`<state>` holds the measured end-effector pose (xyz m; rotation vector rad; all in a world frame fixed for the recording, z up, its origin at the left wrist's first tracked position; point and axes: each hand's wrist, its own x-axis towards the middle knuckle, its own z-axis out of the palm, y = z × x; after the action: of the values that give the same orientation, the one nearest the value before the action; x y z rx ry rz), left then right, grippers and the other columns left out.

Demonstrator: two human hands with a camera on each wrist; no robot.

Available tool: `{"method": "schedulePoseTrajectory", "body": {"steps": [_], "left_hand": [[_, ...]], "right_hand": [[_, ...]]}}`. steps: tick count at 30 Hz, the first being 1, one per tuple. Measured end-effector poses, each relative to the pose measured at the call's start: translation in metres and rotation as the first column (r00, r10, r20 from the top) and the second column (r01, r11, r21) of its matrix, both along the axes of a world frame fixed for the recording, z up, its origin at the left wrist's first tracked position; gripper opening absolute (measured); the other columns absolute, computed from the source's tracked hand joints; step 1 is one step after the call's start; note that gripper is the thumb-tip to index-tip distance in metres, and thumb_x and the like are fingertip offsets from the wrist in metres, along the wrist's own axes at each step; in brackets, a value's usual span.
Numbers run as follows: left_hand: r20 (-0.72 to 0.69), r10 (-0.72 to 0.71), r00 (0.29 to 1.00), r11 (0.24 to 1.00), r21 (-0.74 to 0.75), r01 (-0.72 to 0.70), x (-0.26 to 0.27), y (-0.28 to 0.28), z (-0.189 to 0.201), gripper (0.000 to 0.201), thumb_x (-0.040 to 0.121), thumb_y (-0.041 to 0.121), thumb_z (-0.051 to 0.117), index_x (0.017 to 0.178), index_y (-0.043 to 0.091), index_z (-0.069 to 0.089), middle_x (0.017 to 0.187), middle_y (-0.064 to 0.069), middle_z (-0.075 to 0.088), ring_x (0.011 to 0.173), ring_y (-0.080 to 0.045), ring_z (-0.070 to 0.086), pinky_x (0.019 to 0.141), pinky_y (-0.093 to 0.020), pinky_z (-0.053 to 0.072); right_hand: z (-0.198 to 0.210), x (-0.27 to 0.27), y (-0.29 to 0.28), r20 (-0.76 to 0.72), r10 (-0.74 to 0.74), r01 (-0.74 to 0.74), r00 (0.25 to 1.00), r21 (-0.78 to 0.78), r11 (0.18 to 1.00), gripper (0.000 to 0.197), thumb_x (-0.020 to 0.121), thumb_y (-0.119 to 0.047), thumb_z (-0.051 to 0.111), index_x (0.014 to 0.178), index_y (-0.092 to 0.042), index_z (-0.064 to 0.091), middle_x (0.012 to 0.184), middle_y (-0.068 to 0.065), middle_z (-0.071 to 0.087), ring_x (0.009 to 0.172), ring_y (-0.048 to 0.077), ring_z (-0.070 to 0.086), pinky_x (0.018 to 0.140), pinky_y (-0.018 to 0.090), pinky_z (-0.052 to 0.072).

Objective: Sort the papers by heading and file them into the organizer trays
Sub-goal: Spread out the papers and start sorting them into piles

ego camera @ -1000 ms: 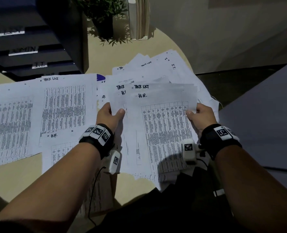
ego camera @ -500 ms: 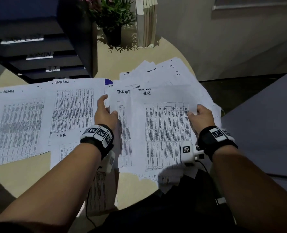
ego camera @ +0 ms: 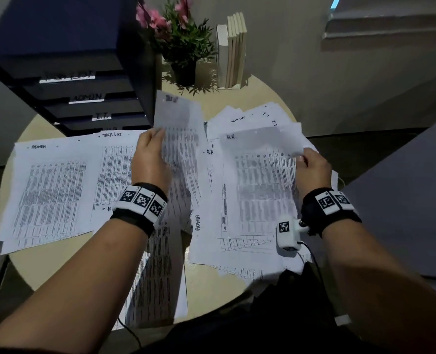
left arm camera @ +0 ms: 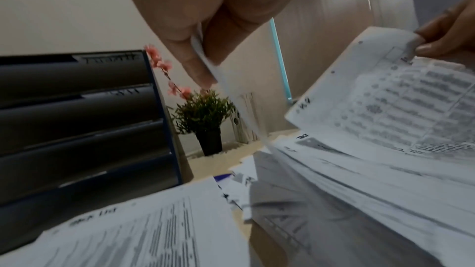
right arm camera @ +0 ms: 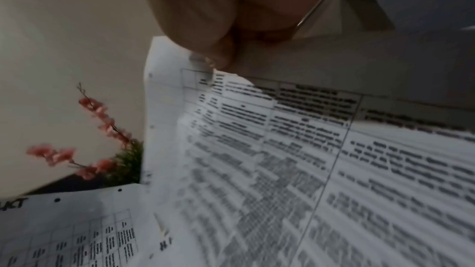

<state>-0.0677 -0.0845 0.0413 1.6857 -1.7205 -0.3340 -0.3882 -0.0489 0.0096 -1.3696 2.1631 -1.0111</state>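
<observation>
1. The left hand [ego camera: 150,159] pinches one sheet [ego camera: 180,139] between thumb and fingers and holds it up, tilted, over the middle of the round table [ego camera: 211,284]. The heading on it is too blurred to read.
2. The right hand [ego camera: 312,169] pinches the upper right corner of an "H.R." sheet [ego camera: 260,180], which curls up off the loose pile [ego camera: 240,254] beneath it on the right half of the table.
3. Flat on the left half lie an "ADMIN" sheet [ego camera: 48,190] and, beside it, a "TASK LIST" sheet [ego camera: 114,172], partly under the left wrist.
4. The dark organizer trays [ego camera: 84,98] stand at the table's far left, with labels on the tray fronts; "ADMIN" and "I.T." are readable.
5. A potted plant [ego camera: 183,47] with pink flowers and a row of upright books [ego camera: 231,49] stand at the far edge.
</observation>
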Motion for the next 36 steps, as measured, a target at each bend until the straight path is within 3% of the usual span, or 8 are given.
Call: {"method": "schedulePoseTrajectory", "body": {"steps": [5,9,15,20,26,29,33,36], "left_hand": [[0.037,-0.117,0.992,0.956,-0.265,0.123,0.001,-0.002,0.027,0.035,0.088,0.012,0.065,0.122,0.004,0.064,0.127,-0.009,0.057,0.111,-0.017,0.056,0.091,-0.02,0.047],[-0.033,-0.277,0.96,0.926,-0.276,0.258,-0.011,0.001,0.046,0.065,0.072,0.043,0.079,0.119,0.002,0.064,0.113,-0.004,0.048,0.103,-0.003,0.043,0.092,0.002,0.03],[-0.517,-0.362,0.776,0.932,-0.199,0.303,-0.035,0.002,0.062,0.062,0.078,-0.014,0.068,0.126,0.016,0.045,0.123,0.004,0.055,0.108,0.007,0.055,0.095,-0.009,0.041],[-0.756,-0.251,0.604,0.947,-0.064,0.313,-0.037,-0.007,0.054,0.073,0.089,-0.012,0.058,0.147,0.017,0.025,0.108,0.007,0.073,0.101,-0.018,0.069,0.09,-0.036,0.055],[-0.658,0.011,0.753,0.945,0.254,0.208,-0.054,-0.015,0.017,0.059,0.091,0.015,0.065,0.144,0.025,0.04,0.077,0.02,0.062,0.074,0.0,0.064,0.082,-0.033,0.055],[-0.518,0.041,0.854,0.931,0.331,0.156,-0.065,-0.016,-0.005,0.049,0.092,0.021,0.064,0.138,0.023,0.048,0.079,0.01,0.057,0.074,-0.01,0.058,0.078,-0.032,0.053],[-0.355,0.109,0.928,0.887,0.457,0.071,-0.078,-0.017,-0.036,0.034,0.096,0.034,0.056,0.124,0.016,0.059,0.092,0.0,0.062,0.086,-0.02,0.061,0.085,-0.034,0.052],[-0.209,0.118,0.971,0.811,0.584,0.027,-0.075,-0.016,-0.062,0.025,0.094,0.03,0.058,0.114,0.017,0.064,0.105,-0.005,0.07,0.098,-0.028,0.066,0.092,-0.038,0.053]], "right_hand": [[0.018,0.009,-0.002,0.394,0.032,-0.018,0.918,-0.041,0.999,0.026,0.096,-0.01,0.049,0.084,-0.025,0.067,0.096,0.009,0.069,0.089,0.029,0.065,0.087,0.045,0.053],[0.026,0.027,-0.007,0.645,0.093,-0.039,0.759,-0.098,0.994,0.036,0.096,-0.001,0.052,0.077,-0.025,0.071,0.092,0.01,0.068,0.088,0.026,0.059,0.086,0.043,0.049],[0.033,0.04,-0.01,0.717,0.169,-0.089,0.676,-0.149,0.985,0.015,0.091,0.0,0.059,0.091,-0.015,0.061,0.087,0.004,0.06,0.081,0.016,0.055,0.08,0.032,0.046],[0.052,0.033,-0.003,0.747,0.206,-0.101,0.632,-0.183,0.978,0.027,0.095,0.012,0.049,0.093,-0.013,0.056,0.073,-0.016,0.07,0.075,-0.003,0.064,0.075,0.016,0.051],[0.039,0.011,-0.004,0.72,0.068,-0.025,0.691,-0.07,0.997,0.037,0.091,-0.011,0.064,0.12,-0.029,0.05,0.123,0.016,0.063,0.117,0.029,0.062,0.101,0.053,0.049],[0.019,-0.001,-0.002,0.69,0.022,-0.054,0.723,0.025,0.998,0.051,0.089,-0.019,0.067,0.134,-0.029,0.044,0.122,0.012,0.06,0.114,0.022,0.061,0.101,0.044,0.05],[-0.004,-0.017,0.005,0.222,0.03,-0.068,0.975,0.165,0.984,0.028,0.092,-0.016,0.061,0.07,-0.012,0.045,0.068,0.0,0.047,0.063,0.014,0.044,0.06,0.023,0.04],[-0.02,-0.033,0.015,0.098,0.021,-0.048,0.995,0.284,0.958,0.021,0.094,-0.016,0.058,0.076,-0.007,0.052,0.078,0.006,0.058,0.074,0.022,0.054,0.066,0.024,0.039]]}}
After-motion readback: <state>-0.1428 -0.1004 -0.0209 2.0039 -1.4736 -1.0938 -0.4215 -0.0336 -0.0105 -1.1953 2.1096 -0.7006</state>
